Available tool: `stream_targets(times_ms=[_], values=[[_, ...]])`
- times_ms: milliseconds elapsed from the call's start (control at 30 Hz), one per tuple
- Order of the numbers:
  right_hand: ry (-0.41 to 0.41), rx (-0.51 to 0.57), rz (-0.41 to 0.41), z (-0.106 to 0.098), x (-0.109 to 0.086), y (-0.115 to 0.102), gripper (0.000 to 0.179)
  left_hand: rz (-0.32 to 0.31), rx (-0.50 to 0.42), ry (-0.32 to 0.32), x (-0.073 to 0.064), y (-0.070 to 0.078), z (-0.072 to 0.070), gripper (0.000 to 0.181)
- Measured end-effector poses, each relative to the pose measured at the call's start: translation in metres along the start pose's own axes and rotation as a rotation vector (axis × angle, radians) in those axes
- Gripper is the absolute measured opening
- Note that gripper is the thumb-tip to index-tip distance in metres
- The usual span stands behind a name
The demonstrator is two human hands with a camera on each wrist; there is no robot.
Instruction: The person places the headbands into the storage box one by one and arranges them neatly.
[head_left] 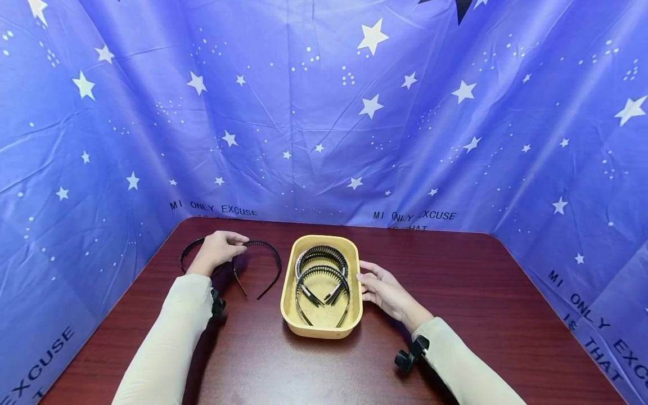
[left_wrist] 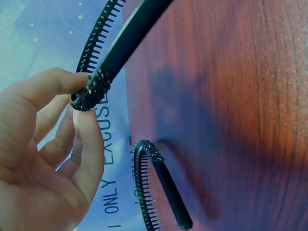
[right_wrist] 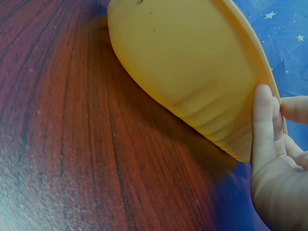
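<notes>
My left hand [head_left: 221, 249] pinches a black headband [head_left: 277, 260] with inner teeth at its beaded top, between thumb and fingers; its ends point toward the table's front. A second black headband [left_wrist: 169, 192] stands left of it, partly hidden behind the hand in the head view. Several black headbands [head_left: 324, 270] lie bunched in a yellow plastic bin [head_left: 287, 306] at the table's middle. Against the bin's right wall lie the straight fingers of my right hand [head_left: 387, 289]. The right wrist view has that hand [right_wrist: 276, 159] touching the wall near the rim.
The dark red wooden table [head_left: 455, 315] runs back to a blue star-printed curtain [head_left: 314, 112], which closes in the back and both sides. A small black camera mount [head_left: 412, 353] is strapped to the right wrist, another [head_left: 217, 302] to the left.
</notes>
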State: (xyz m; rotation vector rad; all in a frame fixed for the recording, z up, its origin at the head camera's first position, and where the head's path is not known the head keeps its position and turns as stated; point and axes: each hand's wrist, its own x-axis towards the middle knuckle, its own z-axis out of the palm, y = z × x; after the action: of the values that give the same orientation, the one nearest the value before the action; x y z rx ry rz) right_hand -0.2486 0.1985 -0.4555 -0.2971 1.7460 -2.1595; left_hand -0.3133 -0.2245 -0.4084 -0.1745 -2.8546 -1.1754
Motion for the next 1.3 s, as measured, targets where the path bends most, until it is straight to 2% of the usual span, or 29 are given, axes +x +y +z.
stream_targets(times_ms=[333, 800, 1100, 1300], values=[[-0.001, 0.009, 0.005, -0.001, 0.001, -0.002, 0.060, 0.012, -0.005, -0.016, 0.003, 0.001, -0.003, 0.028], [0.008, 0.011, 0.008, 0.000, 0.000, -0.002, 0.060, 0.011, -0.059, -0.051, -0.001, 0.008, -0.007, 0.029], [0.009, 0.007, 0.006, 0.002, -0.002, -0.002, 0.061, 0.051, -0.011, -0.088, -0.006, 0.016, -0.013, 0.033], [0.002, 0.003, 0.007, 0.001, -0.001, -0.003, 0.061, 0.049, 0.007, -0.111, -0.006, 0.021, -0.019, 0.032]])
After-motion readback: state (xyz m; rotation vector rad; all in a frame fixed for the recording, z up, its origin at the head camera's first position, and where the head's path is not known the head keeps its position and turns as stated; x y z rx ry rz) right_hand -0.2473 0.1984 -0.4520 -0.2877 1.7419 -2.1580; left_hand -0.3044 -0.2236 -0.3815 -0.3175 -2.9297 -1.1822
